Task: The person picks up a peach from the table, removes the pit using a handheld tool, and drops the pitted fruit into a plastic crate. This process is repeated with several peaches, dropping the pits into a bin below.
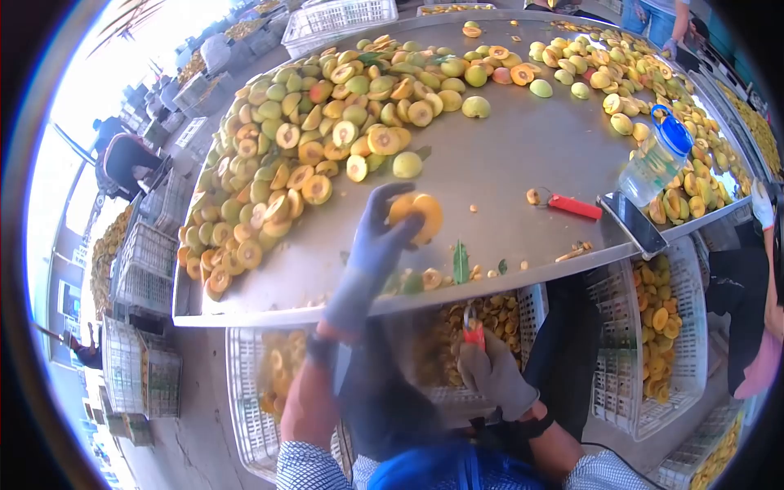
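Observation:
My left hand [382,233], in a grey glove, holds a halved yellow fruit [426,218] above the metal table [523,155], thumb and fingers around its edge. Below the table's front edge, my right hand [498,377], also gloved, is closed around the red handle of a small tool [472,327] whose metal end points up. A large heap of halved fruits [327,122] covers the table's left side. Near the front edge lie a green leaf [461,263] and small scraps.
A red-handled tool [574,206], a phone [633,225] and a blue-lidded plastic jar [656,159] are at the table's right. Crates of fruit [608,351] stand below. Co-workers' gloved hands [761,204] show at right; another person [129,159] bends at left.

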`<action>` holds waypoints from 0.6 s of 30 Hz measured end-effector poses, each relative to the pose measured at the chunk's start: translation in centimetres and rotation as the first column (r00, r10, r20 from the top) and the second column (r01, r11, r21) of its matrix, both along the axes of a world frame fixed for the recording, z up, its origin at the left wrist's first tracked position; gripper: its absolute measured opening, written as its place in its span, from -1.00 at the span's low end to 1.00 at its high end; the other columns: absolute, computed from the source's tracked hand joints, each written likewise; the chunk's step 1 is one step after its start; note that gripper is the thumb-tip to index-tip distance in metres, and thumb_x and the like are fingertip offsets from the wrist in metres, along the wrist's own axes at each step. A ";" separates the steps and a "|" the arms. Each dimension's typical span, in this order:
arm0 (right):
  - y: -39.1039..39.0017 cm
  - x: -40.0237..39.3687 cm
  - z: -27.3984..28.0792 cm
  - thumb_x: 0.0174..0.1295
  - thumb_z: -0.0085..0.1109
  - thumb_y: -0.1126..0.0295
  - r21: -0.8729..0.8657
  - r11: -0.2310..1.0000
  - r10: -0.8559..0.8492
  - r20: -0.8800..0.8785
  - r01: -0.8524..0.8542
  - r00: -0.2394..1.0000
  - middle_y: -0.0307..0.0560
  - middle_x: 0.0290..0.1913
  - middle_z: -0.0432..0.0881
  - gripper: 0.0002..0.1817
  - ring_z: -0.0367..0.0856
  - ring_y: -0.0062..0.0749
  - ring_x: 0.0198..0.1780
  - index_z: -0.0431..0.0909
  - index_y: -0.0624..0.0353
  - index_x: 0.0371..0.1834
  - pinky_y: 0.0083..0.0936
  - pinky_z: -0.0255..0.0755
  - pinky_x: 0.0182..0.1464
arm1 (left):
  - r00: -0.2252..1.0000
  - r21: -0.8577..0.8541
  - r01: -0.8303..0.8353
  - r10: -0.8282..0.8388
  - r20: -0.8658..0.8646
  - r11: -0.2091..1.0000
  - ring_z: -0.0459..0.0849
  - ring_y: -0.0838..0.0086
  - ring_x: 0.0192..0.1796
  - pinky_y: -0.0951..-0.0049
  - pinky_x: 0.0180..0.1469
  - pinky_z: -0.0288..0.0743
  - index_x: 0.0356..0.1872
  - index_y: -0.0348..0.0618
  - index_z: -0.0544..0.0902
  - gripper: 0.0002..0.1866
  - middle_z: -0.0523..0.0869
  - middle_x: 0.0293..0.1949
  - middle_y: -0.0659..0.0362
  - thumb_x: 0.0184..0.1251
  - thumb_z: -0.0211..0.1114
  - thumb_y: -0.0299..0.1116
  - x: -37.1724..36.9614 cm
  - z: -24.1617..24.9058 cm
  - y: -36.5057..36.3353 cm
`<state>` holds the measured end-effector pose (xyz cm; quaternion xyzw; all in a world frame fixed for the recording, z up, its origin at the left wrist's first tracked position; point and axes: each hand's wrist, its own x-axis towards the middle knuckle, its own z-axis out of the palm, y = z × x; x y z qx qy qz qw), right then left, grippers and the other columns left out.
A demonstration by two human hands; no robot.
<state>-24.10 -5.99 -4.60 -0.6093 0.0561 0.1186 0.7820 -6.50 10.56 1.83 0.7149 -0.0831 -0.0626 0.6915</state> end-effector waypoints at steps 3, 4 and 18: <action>0.7 1.3 2.3 0.42 0.01 0.18 -0.192 0.981 0.060 0.119 -0.036 0.991 -0.32 -0.57 0.42 -0.74 0.32 -0.70 -0.58 0.43 0.17 -0.24 -0.65 0.25 -0.51 | 0.982 -0.206 -0.188 0.176 -0.075 0.960 0.62 0.43 -0.11 0.42 -0.21 0.61 -0.02 -0.03 0.38 -0.75 0.51 -0.16 0.20 0.40 0.21 -0.27 -4.7 -0.3 0.1; 0.9 1.6 2.8 0.38 0.06 0.18 -0.266 0.963 0.074 0.172 -0.026 0.982 -0.05 -0.34 0.52 -0.70 0.49 -0.37 -0.31 0.45 0.20 -0.08 -0.47 0.37 -0.28 | 0.976 -0.271 -0.205 0.176 -0.128 0.940 0.60 0.45 -0.11 0.42 -0.20 0.60 -0.04 -0.02 0.38 -0.77 0.49 -0.17 0.21 0.41 0.20 -0.26 -5.8 -0.7 0.2; 2.6 0.1 0.9 0.28 0.12 0.01 -0.433 0.901 0.041 0.171 0.038 0.985 0.29 -0.12 0.64 -0.51 0.60 0.21 0.02 0.51 0.17 0.08 -0.14 0.47 -0.04 | 0.980 -0.449 -0.050 -0.043 -0.194 0.892 0.55 0.53 -0.09 0.51 -0.02 0.44 0.04 -0.25 0.52 -0.66 0.58 -0.13 0.17 0.43 0.11 -0.22 -11.3 -2.0 -0.8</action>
